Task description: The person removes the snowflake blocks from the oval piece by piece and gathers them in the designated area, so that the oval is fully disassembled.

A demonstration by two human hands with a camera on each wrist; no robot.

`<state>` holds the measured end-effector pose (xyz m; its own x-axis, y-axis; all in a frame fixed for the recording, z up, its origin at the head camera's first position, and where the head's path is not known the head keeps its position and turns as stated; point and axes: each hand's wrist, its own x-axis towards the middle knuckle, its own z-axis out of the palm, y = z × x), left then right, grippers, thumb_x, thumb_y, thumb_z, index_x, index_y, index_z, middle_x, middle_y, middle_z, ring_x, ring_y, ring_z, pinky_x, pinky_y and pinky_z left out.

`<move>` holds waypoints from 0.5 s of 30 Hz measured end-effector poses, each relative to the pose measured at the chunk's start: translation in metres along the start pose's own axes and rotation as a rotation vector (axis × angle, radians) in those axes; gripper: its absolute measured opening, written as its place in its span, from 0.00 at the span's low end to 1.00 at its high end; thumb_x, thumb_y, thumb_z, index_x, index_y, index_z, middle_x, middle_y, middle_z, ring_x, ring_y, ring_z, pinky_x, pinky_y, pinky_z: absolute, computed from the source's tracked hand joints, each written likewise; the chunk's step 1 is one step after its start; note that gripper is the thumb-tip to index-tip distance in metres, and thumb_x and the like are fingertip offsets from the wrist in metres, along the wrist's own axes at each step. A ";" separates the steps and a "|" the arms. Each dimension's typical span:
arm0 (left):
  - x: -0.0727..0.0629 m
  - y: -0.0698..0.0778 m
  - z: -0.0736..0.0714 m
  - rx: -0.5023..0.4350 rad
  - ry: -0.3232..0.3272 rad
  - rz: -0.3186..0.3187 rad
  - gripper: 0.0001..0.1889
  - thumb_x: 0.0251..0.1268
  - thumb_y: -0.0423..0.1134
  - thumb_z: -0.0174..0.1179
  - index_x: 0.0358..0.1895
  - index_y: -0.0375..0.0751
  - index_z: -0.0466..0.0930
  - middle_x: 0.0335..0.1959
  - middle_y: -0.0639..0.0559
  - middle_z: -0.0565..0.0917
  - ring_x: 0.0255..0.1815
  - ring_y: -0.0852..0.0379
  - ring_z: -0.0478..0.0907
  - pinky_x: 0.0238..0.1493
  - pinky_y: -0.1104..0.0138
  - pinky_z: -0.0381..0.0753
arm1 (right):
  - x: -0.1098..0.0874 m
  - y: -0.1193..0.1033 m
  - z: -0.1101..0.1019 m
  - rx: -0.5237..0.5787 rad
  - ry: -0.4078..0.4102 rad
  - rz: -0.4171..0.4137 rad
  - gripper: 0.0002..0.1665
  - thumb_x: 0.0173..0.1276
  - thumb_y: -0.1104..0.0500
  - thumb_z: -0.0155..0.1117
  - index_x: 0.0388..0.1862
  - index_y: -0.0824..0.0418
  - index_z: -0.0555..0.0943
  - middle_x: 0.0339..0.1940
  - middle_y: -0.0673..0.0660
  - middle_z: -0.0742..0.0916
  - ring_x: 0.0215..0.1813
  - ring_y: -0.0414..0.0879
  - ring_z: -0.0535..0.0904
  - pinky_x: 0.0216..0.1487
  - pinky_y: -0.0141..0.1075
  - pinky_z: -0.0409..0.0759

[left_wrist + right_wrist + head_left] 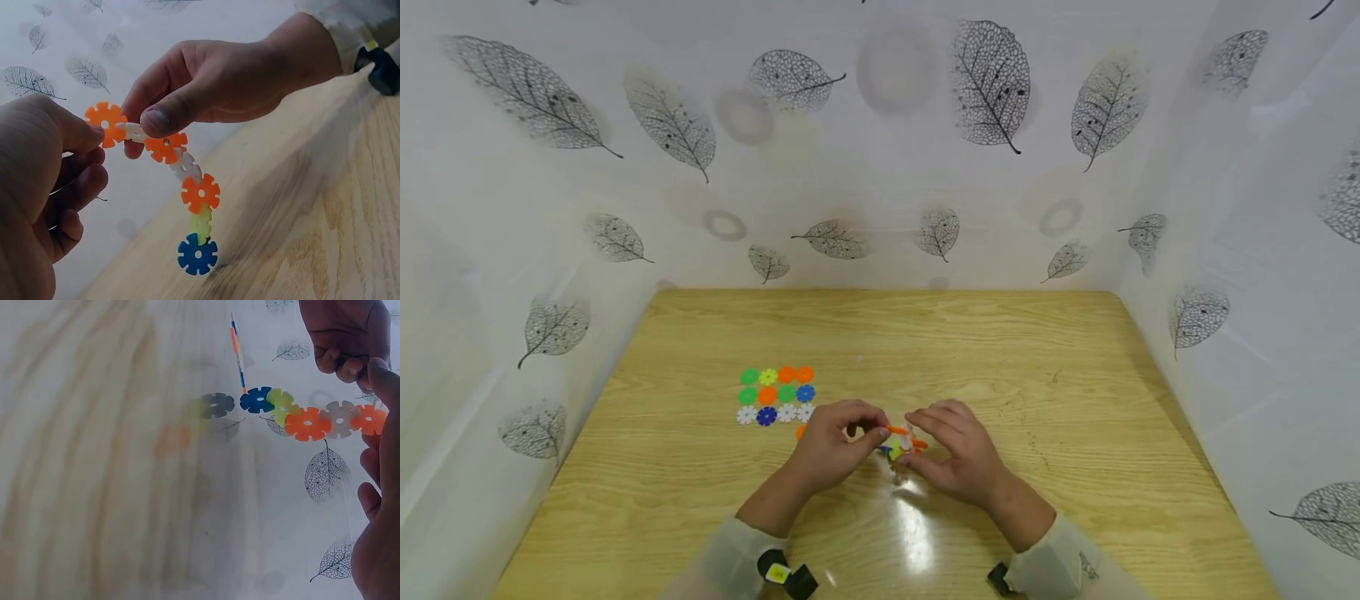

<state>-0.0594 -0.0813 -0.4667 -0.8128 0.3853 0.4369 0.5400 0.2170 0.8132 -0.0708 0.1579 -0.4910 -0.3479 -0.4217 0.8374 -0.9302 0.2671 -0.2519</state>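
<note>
A curved chain of seven flat, notched plastic discs goes orange, white, orange, white, orange, yellow-green, blue. The left hand pinches the orange disc at one end, and the right hand pinches the chain close by. It hangs down, the blue disc lowest, below the right hand. Loose discs lie in rows on the bench, past the left hand.

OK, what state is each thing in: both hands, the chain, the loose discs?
Left hand: pinching the orange end disc.
Right hand: holding the chain near that end.
Chain: linked, bent in a curve, blue disc hanging free.
Orange end disc: meets a white disc; can't tell if fully seated.
Loose discs: on the table, in rows.
</note>
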 end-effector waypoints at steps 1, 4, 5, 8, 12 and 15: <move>-0.001 0.000 0.000 -0.005 0.005 0.001 0.05 0.70 0.33 0.69 0.40 0.51 0.88 0.35 0.61 0.87 0.29 0.63 0.75 0.30 0.67 0.75 | 0.000 0.000 0.000 0.005 0.001 0.000 0.28 0.65 0.48 0.78 0.54 0.68 0.85 0.46 0.58 0.91 0.44 0.50 0.86 0.49 0.45 0.81; -0.002 -0.002 0.001 -0.019 0.018 -0.002 0.06 0.70 0.33 0.69 0.40 0.51 0.88 0.34 0.59 0.87 0.28 0.62 0.74 0.30 0.67 0.75 | 0.000 0.000 0.002 0.029 0.010 -0.007 0.25 0.66 0.51 0.78 0.51 0.69 0.86 0.44 0.59 0.91 0.42 0.49 0.86 0.47 0.42 0.82; -0.002 -0.002 0.001 -0.021 0.023 -0.005 0.06 0.69 0.32 0.69 0.40 0.51 0.88 0.34 0.59 0.87 0.29 0.62 0.74 0.30 0.66 0.75 | 0.000 0.000 0.002 0.036 0.015 -0.009 0.23 0.66 0.52 0.78 0.50 0.69 0.86 0.43 0.60 0.91 0.41 0.49 0.86 0.46 0.41 0.82; -0.003 -0.003 0.003 -0.013 0.037 -0.009 0.08 0.67 0.30 0.70 0.39 0.50 0.88 0.34 0.58 0.87 0.29 0.62 0.73 0.30 0.66 0.74 | 0.001 0.001 0.003 0.056 0.026 -0.016 0.21 0.68 0.54 0.76 0.48 0.70 0.86 0.40 0.60 0.91 0.39 0.48 0.85 0.42 0.38 0.82; -0.003 -0.002 0.005 0.012 0.067 -0.008 0.09 0.64 0.26 0.71 0.37 0.47 0.88 0.32 0.56 0.86 0.29 0.62 0.73 0.29 0.64 0.73 | 0.002 0.001 0.004 0.065 0.041 -0.033 0.20 0.69 0.54 0.75 0.47 0.70 0.86 0.38 0.60 0.91 0.36 0.48 0.84 0.39 0.36 0.81; -0.001 0.009 0.002 0.020 0.082 -0.002 0.09 0.62 0.23 0.70 0.36 0.42 0.87 0.32 0.53 0.87 0.29 0.62 0.73 0.30 0.64 0.73 | 0.003 0.002 0.003 0.066 0.040 -0.040 0.20 0.67 0.55 0.76 0.46 0.70 0.86 0.37 0.59 0.91 0.35 0.48 0.84 0.38 0.36 0.81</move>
<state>-0.0528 -0.0784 -0.4606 -0.8287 0.3104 0.4658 0.5419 0.2362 0.8066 -0.0740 0.1540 -0.4904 -0.3069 -0.3953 0.8658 -0.9493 0.1930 -0.2484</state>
